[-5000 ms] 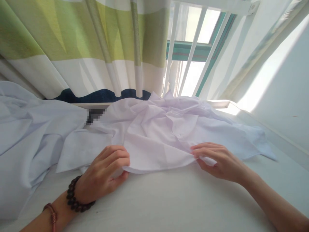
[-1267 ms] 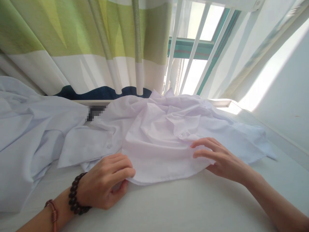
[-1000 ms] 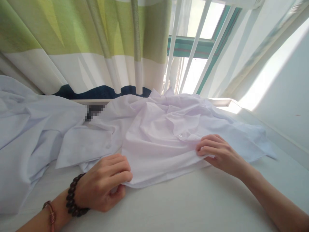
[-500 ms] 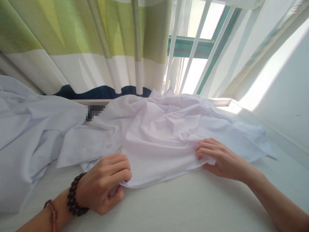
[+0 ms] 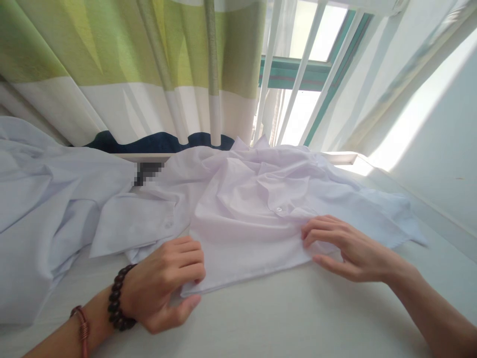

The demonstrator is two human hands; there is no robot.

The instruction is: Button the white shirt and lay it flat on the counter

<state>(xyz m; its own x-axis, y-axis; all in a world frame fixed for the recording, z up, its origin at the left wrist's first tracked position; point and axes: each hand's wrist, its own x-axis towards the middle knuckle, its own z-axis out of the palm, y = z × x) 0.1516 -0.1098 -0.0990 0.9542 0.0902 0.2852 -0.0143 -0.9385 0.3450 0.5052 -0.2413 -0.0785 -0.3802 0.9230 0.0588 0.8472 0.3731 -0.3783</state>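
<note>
A white shirt (image 5: 238, 233) lies wrinkled on a pale surface, its buttoned pocket flap (image 5: 285, 196) facing up. My left hand (image 5: 164, 283), with a dark beaded bracelet (image 5: 121, 298) and a copper-coloured bangle (image 5: 82, 325) at the wrist, rests at the shirt's near left corner. Its fingers bend over the cloth, while the thumb stands apart below the corner. Near the right part of the front edge, my right hand (image 5: 343, 248) touches the shirt with loosely bent fingertips, thumb apart from them. Neither hand pinches the fabric.
More white cloth (image 5: 33, 209) is heaped at the left, beside a folded piece with a button (image 5: 139, 223). A green and white curtain (image 5: 149, 59) hangs behind, next to white bars (image 5: 301, 59) at a window. A white wall (image 5: 439, 134) bounds the right side.
My left hand's thumb has moved away from its fingers, letting go of the shirt corner, which now lies flat. My right hand has loosened, its thumb a little farther from the cloth.
</note>
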